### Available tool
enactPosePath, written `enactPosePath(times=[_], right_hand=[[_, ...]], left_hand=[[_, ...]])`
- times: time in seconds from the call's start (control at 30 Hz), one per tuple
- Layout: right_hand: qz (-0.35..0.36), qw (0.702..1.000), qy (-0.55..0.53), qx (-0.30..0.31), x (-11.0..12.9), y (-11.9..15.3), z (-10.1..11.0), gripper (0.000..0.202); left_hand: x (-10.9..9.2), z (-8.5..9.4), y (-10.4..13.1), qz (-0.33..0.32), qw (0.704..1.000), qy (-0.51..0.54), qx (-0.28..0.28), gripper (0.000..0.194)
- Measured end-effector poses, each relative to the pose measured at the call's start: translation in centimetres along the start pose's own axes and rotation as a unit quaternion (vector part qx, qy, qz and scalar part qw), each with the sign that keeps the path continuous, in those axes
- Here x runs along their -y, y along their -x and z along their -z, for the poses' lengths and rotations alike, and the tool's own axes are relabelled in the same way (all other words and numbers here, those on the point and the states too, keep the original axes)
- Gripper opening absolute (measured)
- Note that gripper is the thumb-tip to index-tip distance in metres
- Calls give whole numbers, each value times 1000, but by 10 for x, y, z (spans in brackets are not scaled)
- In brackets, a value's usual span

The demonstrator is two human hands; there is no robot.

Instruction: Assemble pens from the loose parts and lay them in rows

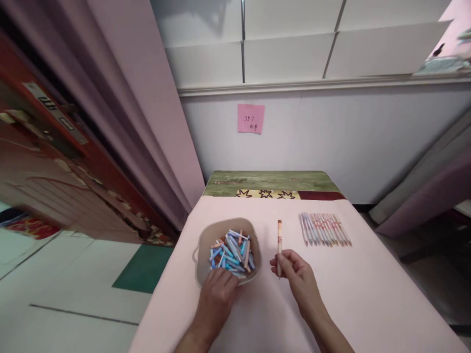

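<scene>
A beige basin (203,245) holds many loose pen parts (231,250), mostly blue and grey with a few orange-brown ones. Over its near rim lies my left hand (219,294), its fingertips dipping inside and hidden, so what they hold is unclear. To the right of the basin, my right hand (296,274) pinches an upright pen (279,240) with an orange-brown top and pale patterned barrel. Several patterned pens (326,229) lie side by side in a row farther right, apart from that hand.
Pink cloth covers the table (353,299), whose green wooden far end (272,177) meets the wall. A pink note (250,118) is stuck above it. Curtains and a red door (73,157) stand at left.
</scene>
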State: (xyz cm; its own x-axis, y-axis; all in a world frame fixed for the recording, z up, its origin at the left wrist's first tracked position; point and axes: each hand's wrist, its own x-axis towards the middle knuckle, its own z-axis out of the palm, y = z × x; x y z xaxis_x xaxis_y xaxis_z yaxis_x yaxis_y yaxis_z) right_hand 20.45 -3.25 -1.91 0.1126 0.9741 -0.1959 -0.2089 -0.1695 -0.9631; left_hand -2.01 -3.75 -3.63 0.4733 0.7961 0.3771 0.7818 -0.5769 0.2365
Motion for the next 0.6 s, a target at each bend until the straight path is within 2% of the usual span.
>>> enactPosePath(times=[0.1,0.17,0.2,0.27,0.3,0.33,0.37,0.4,0.47,0.5,0.53,0.6], right_hand=[[7,1000,12,28,-5,-3,-9,34],[5,999,13,45,-7,-5,-16,34],[3,998,10,54,-8,-7,-19,35],[1,997,5,72,-7,-8,-27,37],[3,997,3,80,-6,-8,-31,38],[7,996,3,90,-5,-8,-35,38],[14,995,6,100,-4,-7,-39,39],[22,994,13,110,-3,-6,-43,38],[39,991,39,122,-3,-4,-49,37],[46,990,55,124,-3,-2,-51,36],[50,988,71,124,-4,-1,-52,36],[56,988,95,113,-5,1,-53,36]], left_hand=[[34,15,-1,35,999,-19,-1,18],[49,26,-1,56,998,10,14,13],[51,30,-2,66,997,36,18,13],[43,36,-7,104,988,115,-5,39],[36,37,-12,144,974,173,-18,45],[26,37,-19,192,949,248,-21,37],[17,36,-28,253,909,331,-20,27],[8,34,-37,314,854,413,-25,27],[-5,29,-55,370,746,553,-23,28],[-8,26,-63,380,710,592,-14,28],[-10,23,-69,386,685,617,-15,27],[-11,20,-75,395,661,637,-23,26]])
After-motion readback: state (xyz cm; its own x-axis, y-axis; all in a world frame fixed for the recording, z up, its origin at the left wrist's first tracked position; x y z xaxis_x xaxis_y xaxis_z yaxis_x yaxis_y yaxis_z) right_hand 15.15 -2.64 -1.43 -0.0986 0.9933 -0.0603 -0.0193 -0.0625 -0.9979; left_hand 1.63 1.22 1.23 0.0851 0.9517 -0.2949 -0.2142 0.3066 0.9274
